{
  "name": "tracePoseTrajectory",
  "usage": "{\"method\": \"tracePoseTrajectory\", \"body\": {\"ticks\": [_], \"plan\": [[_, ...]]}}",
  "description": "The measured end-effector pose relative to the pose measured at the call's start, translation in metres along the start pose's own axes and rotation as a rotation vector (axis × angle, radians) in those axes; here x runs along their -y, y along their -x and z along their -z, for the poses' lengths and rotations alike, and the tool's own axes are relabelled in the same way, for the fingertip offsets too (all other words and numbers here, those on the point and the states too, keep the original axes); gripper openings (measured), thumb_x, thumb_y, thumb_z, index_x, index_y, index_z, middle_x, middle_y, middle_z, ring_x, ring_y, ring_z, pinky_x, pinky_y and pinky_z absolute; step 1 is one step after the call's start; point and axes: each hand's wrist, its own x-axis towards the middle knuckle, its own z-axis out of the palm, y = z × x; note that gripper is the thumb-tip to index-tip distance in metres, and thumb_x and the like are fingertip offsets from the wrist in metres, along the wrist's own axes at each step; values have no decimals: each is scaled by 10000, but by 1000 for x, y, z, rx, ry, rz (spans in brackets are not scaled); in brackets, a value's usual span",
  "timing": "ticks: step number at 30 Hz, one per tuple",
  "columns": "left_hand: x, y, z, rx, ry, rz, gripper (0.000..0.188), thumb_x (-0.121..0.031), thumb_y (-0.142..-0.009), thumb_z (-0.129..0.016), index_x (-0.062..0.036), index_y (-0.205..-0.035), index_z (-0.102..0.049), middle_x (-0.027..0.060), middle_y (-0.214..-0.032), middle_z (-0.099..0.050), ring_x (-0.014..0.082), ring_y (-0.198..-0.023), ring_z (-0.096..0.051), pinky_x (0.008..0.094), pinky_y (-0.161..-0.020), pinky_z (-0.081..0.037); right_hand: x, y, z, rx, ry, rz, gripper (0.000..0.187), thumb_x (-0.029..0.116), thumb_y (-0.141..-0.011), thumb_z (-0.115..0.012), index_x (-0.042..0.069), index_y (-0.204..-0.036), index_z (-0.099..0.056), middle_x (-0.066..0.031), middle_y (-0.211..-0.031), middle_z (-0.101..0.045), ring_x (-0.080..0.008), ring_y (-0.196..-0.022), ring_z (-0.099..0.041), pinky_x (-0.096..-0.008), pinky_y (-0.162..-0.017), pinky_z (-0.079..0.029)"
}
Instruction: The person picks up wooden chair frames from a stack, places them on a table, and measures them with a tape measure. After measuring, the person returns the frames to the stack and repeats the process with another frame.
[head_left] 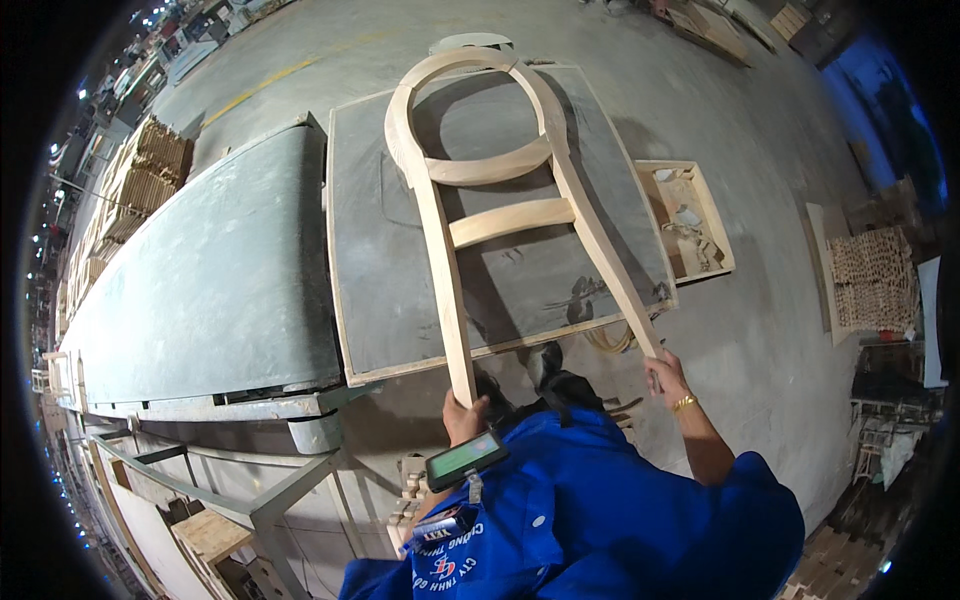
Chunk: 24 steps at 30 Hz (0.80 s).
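Note:
A pale wooden chair back frame (512, 218) extends away from me over a dark-topped worktable (385, 300). Its far end is a round hoop, with two cross rails between the long legs. My left hand (466, 418) is closed round the end of the left leg. The end of the right leg is in the grip of my right hand (668, 378), which has a gold band at the wrist. Both leg ends reach past the table's near edge. Part of my left forearm is hidden behind a phone-like device (467, 461) with a green screen, hanging at my chest.
Left of the worktable stands a long grey-green machine table (220, 270). A wooden box of scraps (722, 238) sits against the table's right side. Stacked wooden parts (873, 283) lie at far right, and more wood stacks (135, 195) at far left. A coiled hose (610, 340) lies below the near edge.

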Motion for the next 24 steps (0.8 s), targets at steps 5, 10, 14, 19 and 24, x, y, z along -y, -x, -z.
{"method": "tracePoseTrajectory", "body": {"ticks": [5, 10, 14, 19, 24], "plan": [[-73, -81, 11, -6, -53, -50, 248, -139, -718, -703, 27, -808, -544, 74, -595, -565, 164, -456, -550, 311, -399, -443, 48, -67, -45, 4, -81, 202, 149, 207, -813, -622, 108, -892, -545, 36, -607, -475, -56, -417, -416, -234, -302, -286], [-140, -136, -5, 101, -81, 8, 404, -286, -790, -666, 10, -1014, -507, 88, -712, -566, 191, -461, -576, 323, -376, -503, 104, -103, -50, -106, -33, 308, 333, 306, -786, -668, 91, -1022, -576, 32, -607, -481, -58, -405, -381, -224, -330, -293], [-127, -133, 33, -157, -137, -172, 609, -380, -784, -672, -30, -1247, -491, 193, -936, -639, 244, -747, -646, 345, -651, -505, 111, -93, -54, -173, 135, 448, 562, 365, -773, -647, 29, -1209, -535, -98, -936, -639, -186, -698, -610, -311, -612, -473], [-113, -104, 35, -105, -345, -398, 478, -347, -751, -707, -53, -1118, -622, 195, -979, -648, 250, -802, -647, 341, -732, -483, 93, -97, -41, -161, 284, 557, 611, 398, -768, -627, 40, -1250, -510, -159, -1003, -649, -248, -877, -641, -344, -756, -478], [-113, -84, 11, -359, -309, -458, 452, -327, -748, -714, -38, -1086, -635, 180, -960, -653, 241, -783, -649, 344, -698, -491, 91, -99, -34, -273, 288, 622, 592, 403, -764, -611, 61, -1240, -526, -130, -871, -673, -250, -819, -649, -353, -754, -481]]}}
